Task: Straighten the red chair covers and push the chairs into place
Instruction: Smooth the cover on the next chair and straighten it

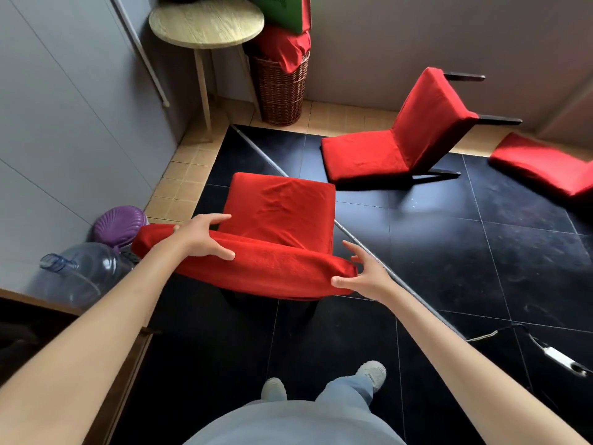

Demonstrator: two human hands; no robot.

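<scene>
A: Head cam, near first: left hand lies over top of the backrest of the upright chair, thumb on near face, fingers curled over far side. Right hand at the backrest's right end, thumb on the fabric, fingers spread and apart from it.

B: Why that hold?

A: Prob steadying w/ left while right tugs the red cover square at the corner. Seat cover is wrinkled.

B: Other chairs?

A: Tipped chair on its back further out, legs sticking sideways. Third red piece far right, cut off by frame edge, can't tell if chair or loose cushion. Upright chair's legs mostly hidden under the backrest.
</scene>
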